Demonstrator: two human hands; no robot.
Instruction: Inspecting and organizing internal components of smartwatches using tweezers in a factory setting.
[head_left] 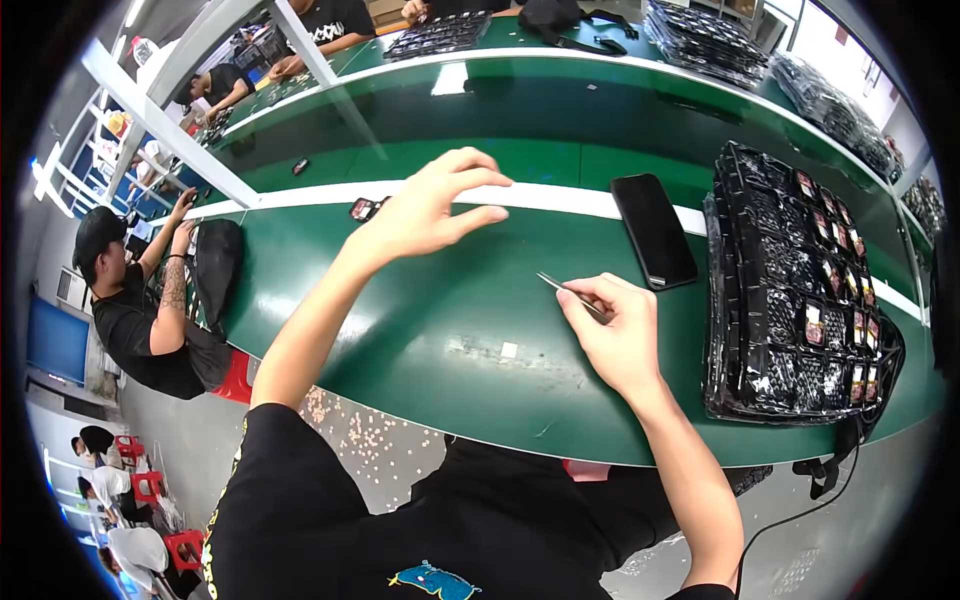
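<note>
My left hand [435, 205] is raised over the far side of the green table [440, 310], its fingers apart and nothing in them. Just past its wrist, a small dark item with a red and white label [363, 209] lies by the white strip, partly covered by the hand. In my right hand [622, 325] is a pair of metal tweezers [556, 283], the tips pointing up and left with nothing visible between them. A small pale square piece [509, 350] lies on the table to the left of that hand.
Stacked black plastic trays [780, 300], some pockets holding small labelled items, stand at the right beside a black phone [654, 230]. Beyond the white strip [560, 200] runs a green belt with another small item [300, 166]. A co-worker [150, 310] sits at the left.
</note>
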